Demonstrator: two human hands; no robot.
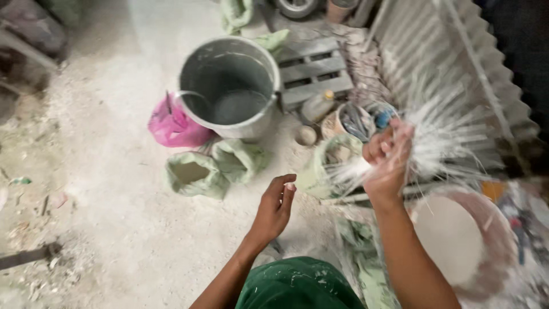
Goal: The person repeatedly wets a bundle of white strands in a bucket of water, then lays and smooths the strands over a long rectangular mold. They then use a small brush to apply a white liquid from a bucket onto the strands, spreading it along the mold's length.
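**Two hands, one bundle of white sticks**

Two bare hands are in view, and we count one thing held between them. The right hand [389, 163] is clenched around a bundle of thin white sticks [440, 134], which fan out to the right and blur so much that we cannot count them. The left hand [275, 206] hangs just beside it, fingers loosely curled and holding nothing, apart from the bundle.

On the dusty floor [108, 189] we count one large grey metal bucket [231, 86], one pink plastic bag [171, 126] touching its left side, and two green sacks [214, 169] lying open just in front of it. A third green sack [326, 163] sits behind the left hand, partly covered by the stick ends. Near the bucket stand one pale plastic bottle [317, 106], one small round lump [306, 135] and one container of tools [357, 120], whose contents are too blurred to tell apart. One grey wooden pallet [314, 71] lies behind the bucket. One round white-filled basin [457, 237] sits below the right forearm, its right rim smeared by motion.

A rack of white sticks [423, 46] slants across the upper right; we cannot count its rows. A wheel [294, 7] is cut off by the top edge, and a green cloth [291, 283] over the person's lap is cut off at the bottom.
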